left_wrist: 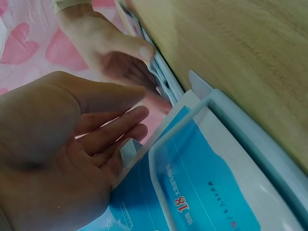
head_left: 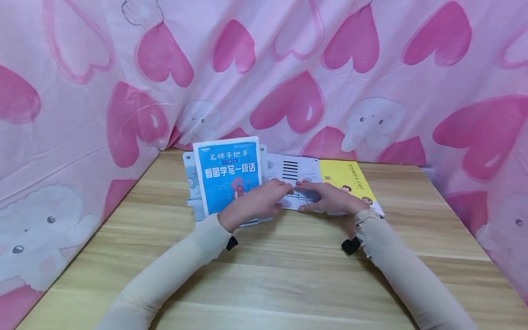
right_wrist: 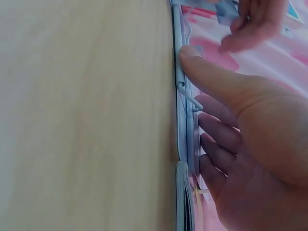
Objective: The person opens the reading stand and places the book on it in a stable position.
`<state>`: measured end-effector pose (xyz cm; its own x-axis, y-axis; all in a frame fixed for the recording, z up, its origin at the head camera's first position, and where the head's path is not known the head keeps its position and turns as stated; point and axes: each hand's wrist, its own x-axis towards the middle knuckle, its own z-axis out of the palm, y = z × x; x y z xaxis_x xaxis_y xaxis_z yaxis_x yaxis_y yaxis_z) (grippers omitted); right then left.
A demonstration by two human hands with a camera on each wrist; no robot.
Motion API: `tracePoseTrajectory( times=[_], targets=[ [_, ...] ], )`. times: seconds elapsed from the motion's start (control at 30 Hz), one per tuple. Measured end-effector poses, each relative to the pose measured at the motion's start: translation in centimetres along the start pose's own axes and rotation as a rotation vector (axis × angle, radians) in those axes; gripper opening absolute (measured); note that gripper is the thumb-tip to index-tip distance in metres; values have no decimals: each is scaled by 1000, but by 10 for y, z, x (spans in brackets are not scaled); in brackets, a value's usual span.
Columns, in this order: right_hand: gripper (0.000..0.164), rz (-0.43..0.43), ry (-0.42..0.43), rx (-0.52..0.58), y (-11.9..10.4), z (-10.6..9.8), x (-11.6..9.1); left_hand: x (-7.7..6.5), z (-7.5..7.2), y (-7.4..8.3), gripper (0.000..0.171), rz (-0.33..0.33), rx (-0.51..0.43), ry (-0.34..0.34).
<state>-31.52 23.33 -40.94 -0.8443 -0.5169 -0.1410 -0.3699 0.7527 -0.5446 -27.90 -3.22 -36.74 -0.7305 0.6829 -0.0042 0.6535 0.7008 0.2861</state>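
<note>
Left grip and right grip slack; left wrist view alone shows "18" on blue book.

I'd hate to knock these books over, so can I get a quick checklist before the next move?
1. Blue book resting upright on its stand: ok, leaning back.
2. Retaining bar across the blue book's front: ok, seen in the left wrist view.
3. Left grip free: ok, it holds nothing.
4. Right grip at the slotted stand: ok, its thumb is at the lower edge.
5. Book set on the slotted stand's face: not ok, none there.
6. Yellow book clear of the slotted stand: cannot tell; they meet or overlap.
</note>
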Motion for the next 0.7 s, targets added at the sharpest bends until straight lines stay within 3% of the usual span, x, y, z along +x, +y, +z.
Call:
tracePoseTrajectory(
  times=[0.2,0.47,0.7],
  targets=[
    [71,43,-10,73,18,-2,-32,3,6,2,48,34,35,-12],
    [51,6,20,58,28,1,-58,0,2,-2,52,58,42,-41],
    [49,-5,16,95,26,4,-75,4,0,-12,47,106,52,-73]
  ],
)
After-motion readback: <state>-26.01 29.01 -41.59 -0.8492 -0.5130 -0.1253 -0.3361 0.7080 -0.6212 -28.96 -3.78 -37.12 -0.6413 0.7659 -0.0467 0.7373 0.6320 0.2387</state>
